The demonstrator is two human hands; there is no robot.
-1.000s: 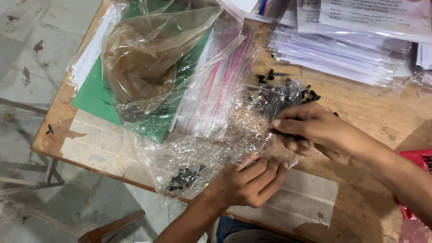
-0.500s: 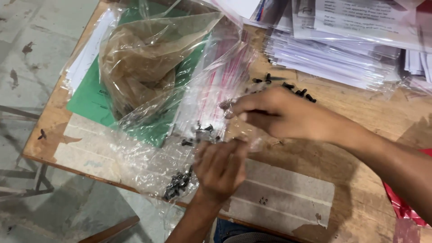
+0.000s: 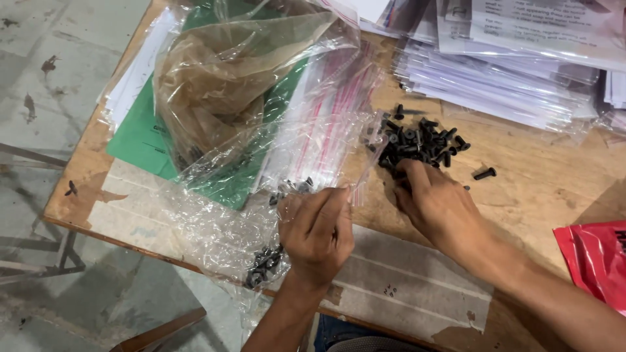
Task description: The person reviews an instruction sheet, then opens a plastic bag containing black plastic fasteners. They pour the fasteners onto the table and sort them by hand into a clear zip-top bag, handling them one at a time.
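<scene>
Now, your hands and what lies around the screw pile:
Left hand (image 3: 317,234): fingers pressed together, pinching the small clear bag (image 3: 365,156) by its mouth, just left of the pile.
Right hand (image 3: 435,203): fingertips on the pile's near edge; grip not readable.
Black screws (image 3: 417,142): heaped on the wooden table (image 3: 554,176).
Open room: bare wood right of the pile, one stray screw (image 3: 484,173).
Crowded: stacked paper packets (image 3: 502,91) behind.

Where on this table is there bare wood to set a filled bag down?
Bare wood lies right of the screw pile, between the lone screw and the red packet. The left side is crowded with plastic bags; the far edge holds stacked paper packets.
</scene>
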